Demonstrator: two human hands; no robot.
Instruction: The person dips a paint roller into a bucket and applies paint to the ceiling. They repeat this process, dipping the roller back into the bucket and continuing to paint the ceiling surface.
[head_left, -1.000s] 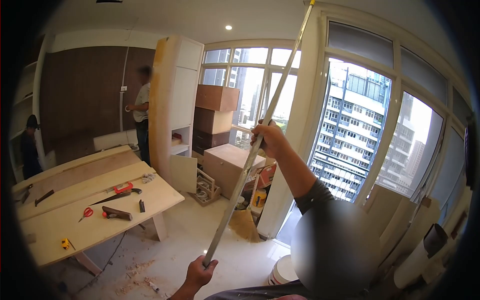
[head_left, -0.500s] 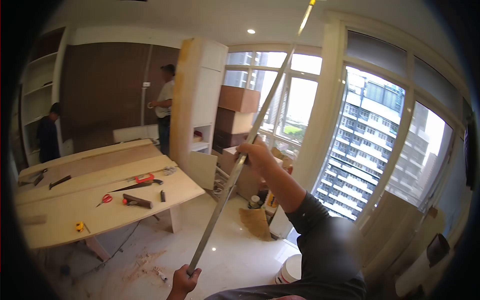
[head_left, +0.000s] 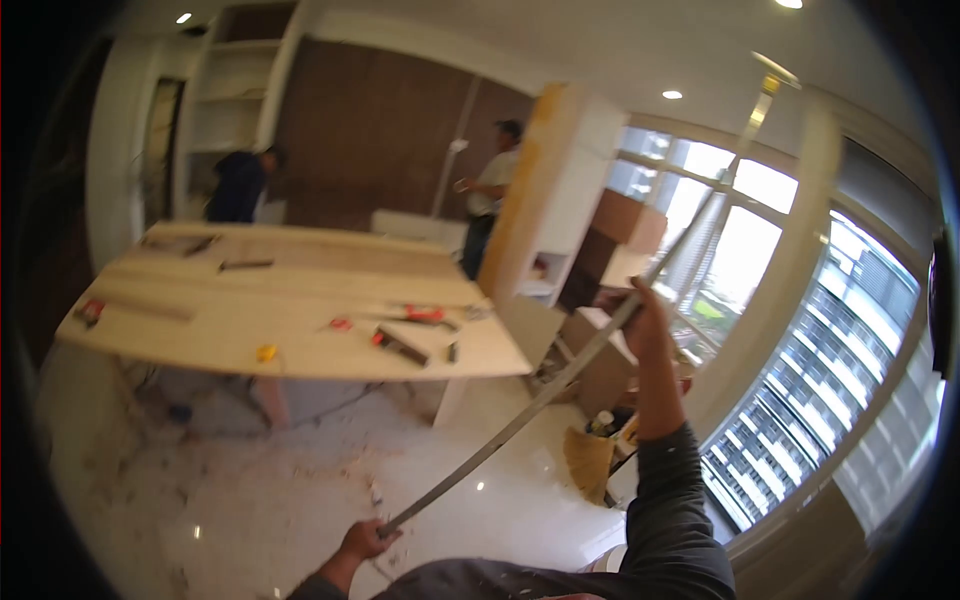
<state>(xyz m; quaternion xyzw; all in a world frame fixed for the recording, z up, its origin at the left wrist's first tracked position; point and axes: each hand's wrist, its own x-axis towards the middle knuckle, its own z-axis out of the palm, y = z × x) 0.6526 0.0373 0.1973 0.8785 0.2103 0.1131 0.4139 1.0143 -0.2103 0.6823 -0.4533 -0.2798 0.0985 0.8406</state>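
Note:
A long grey pole (head_left: 550, 393) slants up across the view from lower left to upper right. It has a yellow collar near the top and a thin flat crosspiece (head_left: 776, 68) close to the ceiling. My left hand (head_left: 366, 540) is closed round the lower end. Higher up, my right hand (head_left: 645, 318) grips the shaft with the arm raised. Beyond my left hand stands a large wooden worktable (head_left: 300, 345), with red-handled tools, a yellow tape measure (head_left: 266, 353) and a dark block-shaped tool (head_left: 402, 346) on top.
Two people work at the back, one by the shelves (head_left: 235, 188), one by the tall cabinet (head_left: 490, 205). Boxes (head_left: 600, 340) and a tan dustpan-like piece (head_left: 587, 465) stand below the windows. Shavings and a cable lie on the tiled floor (head_left: 300, 500).
My view has swung left, so the table and room appear further right. The pole leans more to the right, its crosspiece now showing. Both hands keep their hold.

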